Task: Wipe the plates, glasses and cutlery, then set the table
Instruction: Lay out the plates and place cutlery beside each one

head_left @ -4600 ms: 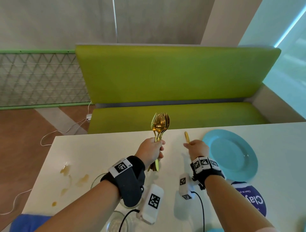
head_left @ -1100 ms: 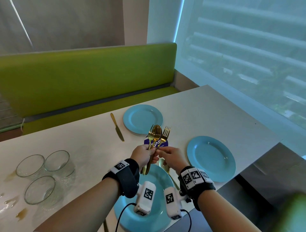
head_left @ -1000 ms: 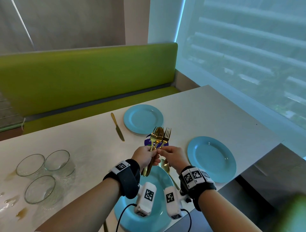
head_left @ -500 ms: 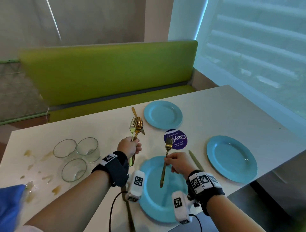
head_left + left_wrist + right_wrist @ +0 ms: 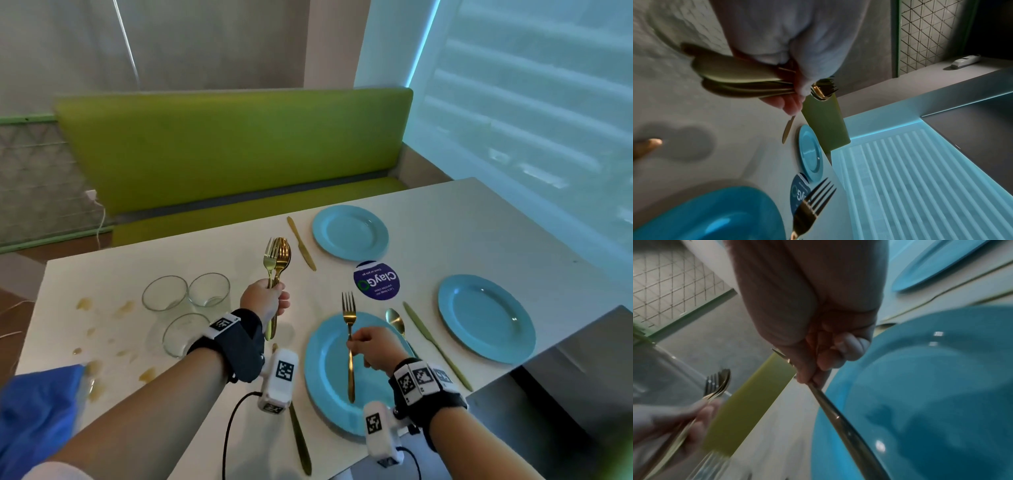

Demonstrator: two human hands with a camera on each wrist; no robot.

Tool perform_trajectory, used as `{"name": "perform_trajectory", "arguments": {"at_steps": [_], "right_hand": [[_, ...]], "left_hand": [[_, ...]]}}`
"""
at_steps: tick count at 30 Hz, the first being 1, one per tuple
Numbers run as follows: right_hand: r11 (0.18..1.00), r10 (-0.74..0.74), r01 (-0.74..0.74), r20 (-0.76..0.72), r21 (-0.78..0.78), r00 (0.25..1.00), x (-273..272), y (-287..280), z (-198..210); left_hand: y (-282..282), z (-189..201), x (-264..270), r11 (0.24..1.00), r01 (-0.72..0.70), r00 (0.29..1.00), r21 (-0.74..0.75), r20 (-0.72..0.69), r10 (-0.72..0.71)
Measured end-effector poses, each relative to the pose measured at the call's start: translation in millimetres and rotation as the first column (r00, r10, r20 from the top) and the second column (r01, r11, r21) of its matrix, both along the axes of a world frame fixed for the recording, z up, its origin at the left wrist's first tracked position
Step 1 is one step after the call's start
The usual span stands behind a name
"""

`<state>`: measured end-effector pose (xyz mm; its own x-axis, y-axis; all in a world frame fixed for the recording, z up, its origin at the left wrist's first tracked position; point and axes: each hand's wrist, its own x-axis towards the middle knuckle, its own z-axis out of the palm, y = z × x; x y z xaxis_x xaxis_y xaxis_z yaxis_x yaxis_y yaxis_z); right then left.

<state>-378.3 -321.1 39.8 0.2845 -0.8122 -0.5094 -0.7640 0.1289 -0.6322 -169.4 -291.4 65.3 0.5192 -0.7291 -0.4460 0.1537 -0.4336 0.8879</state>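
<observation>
- The single gold fork (image 5: 349, 339) hangs tines-up over the near blue plate (image 5: 329, 377), pinched mid-handle by the right hand (image 5: 371, 347).
- The left hand (image 5: 263, 301) grips a bundle of gold cutlery (image 5: 276, 263) upright (forks and a spoon) above the white table (image 5: 445, 233).
- Three empty glasses (image 5: 186, 308) stand to the left.

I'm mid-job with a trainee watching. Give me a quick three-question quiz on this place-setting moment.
1. True or false: the right hand holds a single fork above the nearest plate.
2. How many glasses stand on the table?
3. The left hand holds: A) a cutlery bundle B) a cloth C) nothing.

Key: 1 true; 2 three; 3 A.
</observation>
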Motion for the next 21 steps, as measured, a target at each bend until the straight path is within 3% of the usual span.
{"name": "perform_trajectory", "arguments": {"at_steps": [6,10,16,21], "right_hand": [[0.987,-0.152,0.150,-0.040,-0.061,0.988,-63,-50,4],[0.974,-0.204,0.176,-0.206,-0.145,0.957,-111,-82,-2],[0.990,-0.112,0.055,-0.477,-0.133,0.872,-153,-107,-27],[0.995,-0.025,-0.039,-0.578,-0.097,0.816,-151,-113,-40]], "left_hand": [[-24,2,-42,0.998,0.056,0.998,-0.029,-0.037,-0.057],[-45,1,-73,0.997,0.069,0.997,-0.024,-0.034,-0.070],[-74,-6,-107,0.998,0.068,0.998,-0.011,-0.016,-0.068],[-86,-13,-118,0.998,0.064,0.998,0.015,0.006,-0.065]]}}
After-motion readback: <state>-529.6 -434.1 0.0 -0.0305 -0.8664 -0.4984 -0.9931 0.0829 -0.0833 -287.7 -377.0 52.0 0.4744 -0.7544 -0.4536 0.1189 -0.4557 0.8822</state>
